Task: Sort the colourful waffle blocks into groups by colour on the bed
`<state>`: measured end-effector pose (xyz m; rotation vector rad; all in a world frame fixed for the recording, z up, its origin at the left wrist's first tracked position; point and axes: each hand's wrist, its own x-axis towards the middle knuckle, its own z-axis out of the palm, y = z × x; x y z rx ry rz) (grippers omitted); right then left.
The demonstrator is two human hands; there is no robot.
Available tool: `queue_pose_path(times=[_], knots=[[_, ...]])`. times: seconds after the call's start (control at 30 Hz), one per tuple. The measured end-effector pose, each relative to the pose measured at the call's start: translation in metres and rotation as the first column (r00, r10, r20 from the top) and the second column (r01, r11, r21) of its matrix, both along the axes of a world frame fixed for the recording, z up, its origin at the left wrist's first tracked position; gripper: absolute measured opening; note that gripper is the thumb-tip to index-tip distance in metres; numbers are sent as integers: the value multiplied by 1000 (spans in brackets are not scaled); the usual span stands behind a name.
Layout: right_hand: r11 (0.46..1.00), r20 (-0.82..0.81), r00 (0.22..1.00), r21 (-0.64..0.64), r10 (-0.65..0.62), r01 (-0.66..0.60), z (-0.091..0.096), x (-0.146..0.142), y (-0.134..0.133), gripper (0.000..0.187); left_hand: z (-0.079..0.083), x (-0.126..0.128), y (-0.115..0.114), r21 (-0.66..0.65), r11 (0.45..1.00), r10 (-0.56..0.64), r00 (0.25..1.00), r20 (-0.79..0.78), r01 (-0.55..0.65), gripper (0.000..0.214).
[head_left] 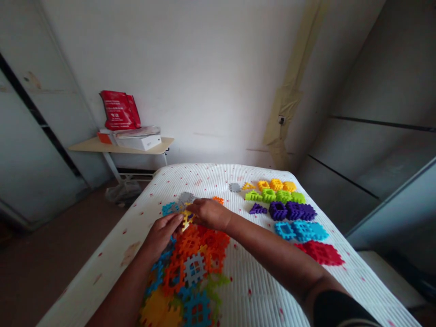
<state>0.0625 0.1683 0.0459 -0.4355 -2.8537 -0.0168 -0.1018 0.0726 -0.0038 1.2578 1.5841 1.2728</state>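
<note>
A joined sheet of interlocking plastic tiles (190, 268), mostly orange with blue, grey and yellow pieces, lies on the white table (259, 290) in front of me. My left hand (161, 234) rests on its far left edge, fingers curled against a yellow tile (186, 220). From the right, my right hand (209, 213) reaches across and pinches the same yellow tile at the sheet's far end. Blue and grey tiles (179, 203) sit just beyond both hands.
Loose tiles lie sorted in rows at the right: yellow (275, 185), green (275, 196), purple (289, 210), blue (301, 230) and red (320, 252). A side table (119, 146) with a red bag (120, 110) and a white box stands by the wall at the left.
</note>
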Motion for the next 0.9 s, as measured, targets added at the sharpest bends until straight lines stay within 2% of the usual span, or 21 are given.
queue_pose_path(times=[0.07, 0.13, 0.2, 0.3, 0.37, 0.53, 0.9], knots=[[982, 27, 983, -47, -184, 185, 10, 15, 25, 29, -1, -4, -1, 16, 996, 94, 995, -40, -93, 48], [880, 70, 880, -52, -469, 473, 19, 39, 60, 33, -5, -10, 1, 32, 975, 224, 963, -151, -221, 47], [781, 108, 778, -23, -619, 624, 25, 68, 97, 32, -12, -17, 4, 93, 943, 333, 891, -308, -320, 40], [648, 208, 631, 18, -747, 761, 24, 107, 138, 27, -22, -23, 9, 178, 925, 381, 796, -471, -336, 31], [601, 283, 569, 36, -772, 798, 17, 124, 152, 29, -28, -24, 11, 170, 932, 360, 770, -527, -320, 30], [564, 404, 497, 61, -768, 823, -3, 135, 163, 32, -32, -23, 11, 132, 943, 324, 753, -572, -305, 33], [560, 435, 479, 71, -762, 826, -20, 132, 165, 32, -35, -24, 12, 138, 942, 331, 770, -546, -307, 27]])
